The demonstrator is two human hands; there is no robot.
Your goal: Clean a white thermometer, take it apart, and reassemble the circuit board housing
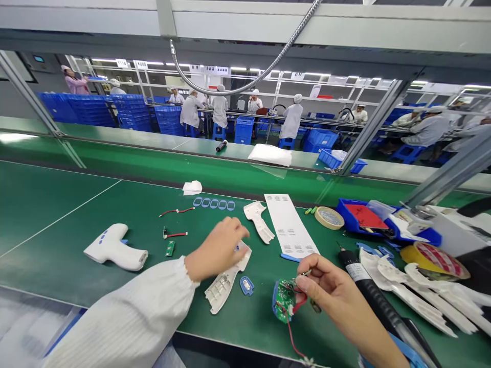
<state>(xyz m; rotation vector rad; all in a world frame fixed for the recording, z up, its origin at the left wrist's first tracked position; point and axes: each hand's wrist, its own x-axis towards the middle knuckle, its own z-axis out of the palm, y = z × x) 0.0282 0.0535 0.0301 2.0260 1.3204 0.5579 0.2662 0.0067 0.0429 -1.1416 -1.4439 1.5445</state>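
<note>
My left hand [218, 248] rests closed on the top of a white plastic shell half [224, 281] that lies on the green table [57, 255]. My right hand [332, 291] pinches a small green circuit board [283, 299] with red and black wires hanging from it, held just above the table. A small blue oval button part [246, 285] lies between the shell half and the board.
An assembled white handheld device [115, 249] lies at left. Loose wires [176, 210], blue rings [214, 203], another shell half [259, 220], a white label sheet [289, 225], a tape roll [329, 217], a black screwdriver [374, 296] and piled white shells [429, 294] surround my hands. Workers sit far behind.
</note>
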